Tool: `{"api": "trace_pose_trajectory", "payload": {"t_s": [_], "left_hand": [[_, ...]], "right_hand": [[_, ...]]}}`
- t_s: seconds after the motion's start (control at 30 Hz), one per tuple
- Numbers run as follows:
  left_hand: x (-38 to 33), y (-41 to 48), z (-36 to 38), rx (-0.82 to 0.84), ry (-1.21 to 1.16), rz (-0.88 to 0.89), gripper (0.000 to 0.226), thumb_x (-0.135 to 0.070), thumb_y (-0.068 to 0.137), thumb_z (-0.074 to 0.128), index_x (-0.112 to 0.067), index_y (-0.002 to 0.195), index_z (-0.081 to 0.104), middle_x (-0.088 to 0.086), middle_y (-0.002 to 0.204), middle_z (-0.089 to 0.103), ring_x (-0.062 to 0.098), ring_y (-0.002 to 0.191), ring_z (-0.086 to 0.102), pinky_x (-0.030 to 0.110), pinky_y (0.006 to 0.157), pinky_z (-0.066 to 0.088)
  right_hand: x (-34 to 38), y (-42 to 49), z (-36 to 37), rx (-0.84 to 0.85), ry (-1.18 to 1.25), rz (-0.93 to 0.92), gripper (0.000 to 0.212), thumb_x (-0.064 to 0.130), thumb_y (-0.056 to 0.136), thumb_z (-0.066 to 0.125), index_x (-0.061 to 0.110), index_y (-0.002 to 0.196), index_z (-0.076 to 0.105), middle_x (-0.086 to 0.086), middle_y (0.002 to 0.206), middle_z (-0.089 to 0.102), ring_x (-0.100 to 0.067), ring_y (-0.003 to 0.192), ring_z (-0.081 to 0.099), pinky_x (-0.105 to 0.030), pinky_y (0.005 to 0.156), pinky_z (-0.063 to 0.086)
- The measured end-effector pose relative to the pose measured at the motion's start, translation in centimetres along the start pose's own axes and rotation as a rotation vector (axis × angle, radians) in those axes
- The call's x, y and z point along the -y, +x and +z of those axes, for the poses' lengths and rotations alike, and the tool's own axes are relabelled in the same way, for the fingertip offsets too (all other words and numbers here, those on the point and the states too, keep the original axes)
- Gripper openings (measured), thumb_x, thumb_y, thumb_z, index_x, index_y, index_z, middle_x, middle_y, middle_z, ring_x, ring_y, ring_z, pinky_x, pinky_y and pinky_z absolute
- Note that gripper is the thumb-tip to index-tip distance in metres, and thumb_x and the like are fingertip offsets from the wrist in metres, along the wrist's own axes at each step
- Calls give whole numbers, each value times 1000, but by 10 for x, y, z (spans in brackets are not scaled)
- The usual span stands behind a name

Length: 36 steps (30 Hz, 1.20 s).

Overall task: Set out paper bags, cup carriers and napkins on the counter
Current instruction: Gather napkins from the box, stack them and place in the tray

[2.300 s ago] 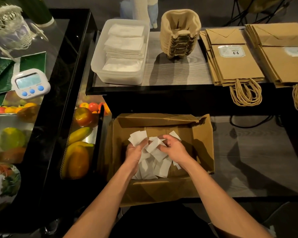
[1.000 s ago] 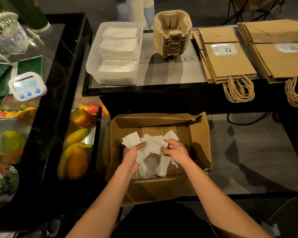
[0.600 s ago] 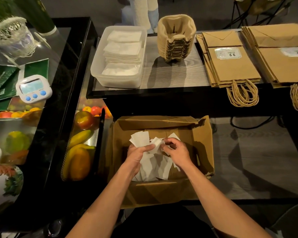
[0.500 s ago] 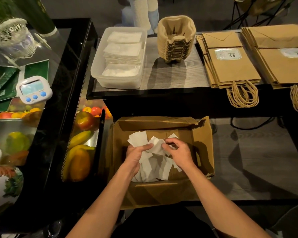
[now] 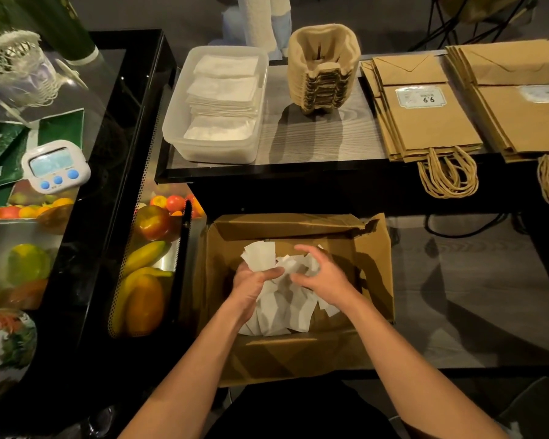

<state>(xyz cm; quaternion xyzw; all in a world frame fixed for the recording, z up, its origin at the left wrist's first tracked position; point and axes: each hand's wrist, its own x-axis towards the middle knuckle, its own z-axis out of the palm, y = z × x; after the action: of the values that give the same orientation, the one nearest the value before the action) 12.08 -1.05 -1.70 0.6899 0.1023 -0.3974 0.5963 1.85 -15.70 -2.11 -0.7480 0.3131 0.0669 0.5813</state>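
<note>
The fingers [image 5: 271, 273] of my left hand [image 5: 251, 288] are closed tight around a bunch of loose napkins [image 5: 260, 255], whose white corners fan out above my thumb. My right hand [image 5: 328, 282] is just beside it, forefinger arched over the top and thumb below, curled round the other side of the same crumpled pile. More white sheets trail down under both wrists.

All of this sits inside an open cardboard box [image 5: 373, 264], its flaps standing up. The box is below the near edge of the table [image 5: 314, 144], and my forearms reach down into it.

On the table, at the left end and close to the near edge, a clear plastic tub [image 5: 216, 152] holds three piles of folded napkins [image 5: 224, 90] in a row. Just right of the tub, toward the far edge, a nested stack of cup carriers [image 5: 324, 64] stands upright. Right of that lie paper bags [image 5: 425, 122] flat in a fanned stack with a label on top, and a second stack of bags [image 5: 520, 115] lies beside them at the right end. Their twisted handles [image 5: 447, 179] hang over the near edge.

Off the table's left end, a white timer [image 5: 56, 166] with blue buttons rests on a glass-topped case, and fruit [image 5: 146, 280] shows behind the glass.
</note>
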Motion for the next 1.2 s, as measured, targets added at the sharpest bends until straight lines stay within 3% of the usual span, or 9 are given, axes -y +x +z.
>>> {"api": "trace_pose_trajectory", "payload": {"t_s": [0.1,0.23,0.4,0.57,0.7,0.8,0.97,1.1,1.2], "left_hand": [[-3,-1,0,2,4,-57,61,-13,78,86,-16,128,50,6,119,67,24,109,63,48,104,50],[-2,-1,0,-64,-86,-117,35,-27,97,67,-19,129,54,11,128,67,31,116,62,53,108,47],[8,-8,10,80,-218,-123,43,-45,106,46,-13,121,70,13,109,75,27,97,71,38,79,56],[9,-10,16,140,-374,-130,47,-48,101,53,-6,107,73,14,101,75,28,102,71,42,97,53],[6,-4,2,76,-409,-214,38,-35,105,48,-5,108,71,15,98,76,27,88,73,42,88,54],[13,7,-12,-57,-372,-221,22,-22,105,51,-8,116,65,14,94,78,27,89,73,45,94,55],[27,14,-23,-106,-152,-279,28,-16,99,61,-10,126,67,12,97,79,30,101,73,52,101,54],[34,12,-26,-113,-143,-307,22,-20,99,63,-15,120,68,8,90,80,31,99,73,51,99,55],[36,12,-28,-107,-142,-314,15,-19,100,62,-16,114,68,9,90,79,30,96,72,47,91,58]], "right_hand": [[5,6,-2,76,-72,9,15,40,91,72,38,101,61,13,132,53,-12,116,53,-27,84,48],[14,7,0,-61,69,48,11,33,96,67,31,106,63,15,107,59,-10,99,59,-27,73,51],[30,-1,33,-432,-181,-97,23,33,100,62,25,121,66,13,95,61,-2,80,59,-30,78,56],[32,-7,61,-47,-218,-159,18,33,105,48,27,107,64,11,102,58,-11,97,60,-26,85,52],[13,-6,38,-236,106,10,19,23,106,51,27,117,65,8,115,67,-5,98,63,-14,74,48],[-12,7,19,-208,-177,234,22,25,104,55,26,125,59,4,126,63,-13,101,62,-22,74,50],[-33,15,36,167,-755,340,58,43,97,63,20,143,37,-9,149,41,-29,136,44,-40,109,42],[-33,13,54,262,-662,471,46,36,98,65,14,135,50,-6,138,56,-25,124,56,-32,97,46],[-33,14,57,208,-634,341,22,26,93,71,19,112,66,-4,114,70,-20,98,66,-26,81,54]]}}
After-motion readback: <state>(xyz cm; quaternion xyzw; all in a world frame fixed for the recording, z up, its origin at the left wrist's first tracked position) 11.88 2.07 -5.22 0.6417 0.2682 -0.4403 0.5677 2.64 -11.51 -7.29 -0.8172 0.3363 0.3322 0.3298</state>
